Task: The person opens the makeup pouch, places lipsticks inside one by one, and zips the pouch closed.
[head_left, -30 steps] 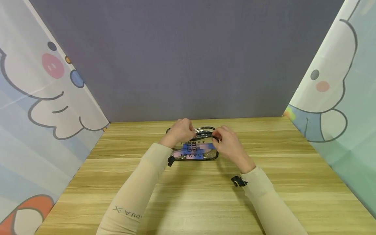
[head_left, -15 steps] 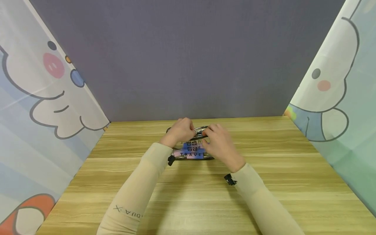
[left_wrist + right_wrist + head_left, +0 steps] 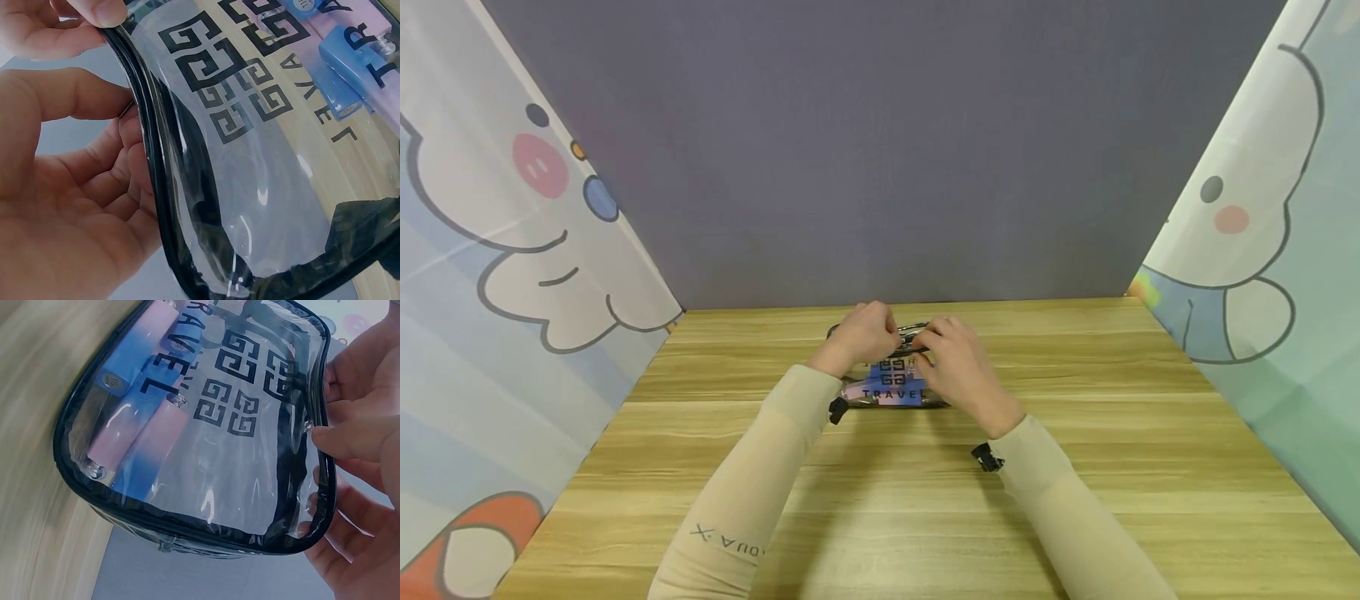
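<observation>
A clear toiletry pouch (image 3: 891,385) with black trim and the printed word TRAVEL stands on the tabletop between both hands. Inside it lie several pink-and-blue tubes (image 3: 134,419). My left hand (image 3: 867,333) pinches the pouch's top edge near its middle, fingers curled. Just to its right, my right hand (image 3: 958,367) holds the same zipped edge with bent thumb and fingers. A small metal piece, perhaps the zipper pull (image 3: 308,425), shows by a fingertip in the right wrist view. The hands partly cover the pouch's upper edge.
The pouch is near the far edge of the wood-grain table (image 3: 880,500), close to a grey back panel (image 3: 880,167). Cartoon-printed sheets (image 3: 1247,208) flank the table on either side. A small black device (image 3: 987,457) sits at the right cuff.
My right hand has moved left along the pouch's top edge, from its right corner toward my left hand, then stayed there. The left hand keeps nearly the same place.
</observation>
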`<state>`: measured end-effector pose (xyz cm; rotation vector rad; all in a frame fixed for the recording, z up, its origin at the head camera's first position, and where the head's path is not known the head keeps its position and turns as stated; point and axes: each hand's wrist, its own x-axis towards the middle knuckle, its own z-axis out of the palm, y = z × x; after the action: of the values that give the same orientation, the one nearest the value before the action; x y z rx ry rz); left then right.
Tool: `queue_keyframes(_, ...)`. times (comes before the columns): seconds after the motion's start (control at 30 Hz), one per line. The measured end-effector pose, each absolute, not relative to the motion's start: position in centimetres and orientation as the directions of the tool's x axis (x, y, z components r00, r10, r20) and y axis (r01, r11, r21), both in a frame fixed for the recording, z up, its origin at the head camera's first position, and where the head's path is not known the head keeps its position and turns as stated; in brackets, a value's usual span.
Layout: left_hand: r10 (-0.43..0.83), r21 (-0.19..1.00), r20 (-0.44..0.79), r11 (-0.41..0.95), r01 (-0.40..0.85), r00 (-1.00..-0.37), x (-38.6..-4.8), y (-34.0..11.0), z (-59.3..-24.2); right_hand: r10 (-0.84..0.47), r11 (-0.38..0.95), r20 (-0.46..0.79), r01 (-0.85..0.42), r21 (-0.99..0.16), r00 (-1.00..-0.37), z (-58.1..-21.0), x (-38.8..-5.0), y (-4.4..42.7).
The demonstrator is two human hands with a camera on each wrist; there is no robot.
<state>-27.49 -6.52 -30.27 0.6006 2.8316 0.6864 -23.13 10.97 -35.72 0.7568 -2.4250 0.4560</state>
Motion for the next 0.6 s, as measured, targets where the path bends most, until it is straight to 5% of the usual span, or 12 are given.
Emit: queue_keyframes(0.6, 0.389, 0.474, -0.071, 0.823, 0.312, -0.918, -27.62, -6.87, -30.31, -0.431, 0.777, 0.568, -0.608, -0.162, -0.702, -35.39, -23.02, 11.54)
